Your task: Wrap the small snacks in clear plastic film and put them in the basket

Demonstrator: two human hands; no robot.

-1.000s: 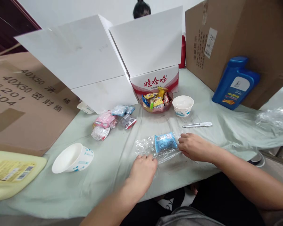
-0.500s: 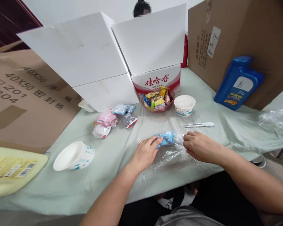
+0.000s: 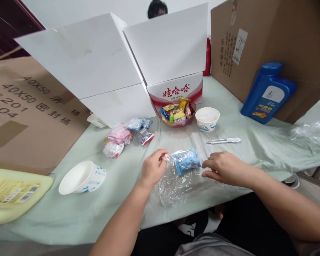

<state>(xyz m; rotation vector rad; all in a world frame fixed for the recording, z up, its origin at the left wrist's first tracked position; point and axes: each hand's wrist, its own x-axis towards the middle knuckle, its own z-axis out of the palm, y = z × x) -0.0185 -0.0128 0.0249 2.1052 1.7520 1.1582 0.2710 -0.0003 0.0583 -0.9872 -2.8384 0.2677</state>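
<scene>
My left hand [image 3: 152, 170] pinches the left side of a clear plastic bag [image 3: 173, 190] between thumb and fingers. On the bag lies a blue wrapped snack packet [image 3: 186, 161]; whether it is inside or on top, I cannot tell. My right hand [image 3: 220, 167] is beside the packet's right end, over the bag's edge, its fingers loosely curved and its thumb apart from them. Beyond that hand rests a white utility knife [image 3: 224, 140]. Farther left sits a pile of wrapped packets in pink, blue and dark plastic [image 3: 120, 134].
A glass bowl [image 3: 176, 123] of wrapped snacks stands by a white paper bowl [image 3: 207, 124]. Another paper bowl [image 3: 89, 177] lies tilted at left. White boxes [image 3: 173, 49], cartons [image 3: 256, 42], a blue bottle [image 3: 268, 94] and a yellow jug [image 3: 13, 195] surround the table. A person's head shows behind.
My left hand has left the blue packet and moved left, now gripping the bag. The bag is spread out more and the packet lies flatter. My right hand has loosened its fingers.
</scene>
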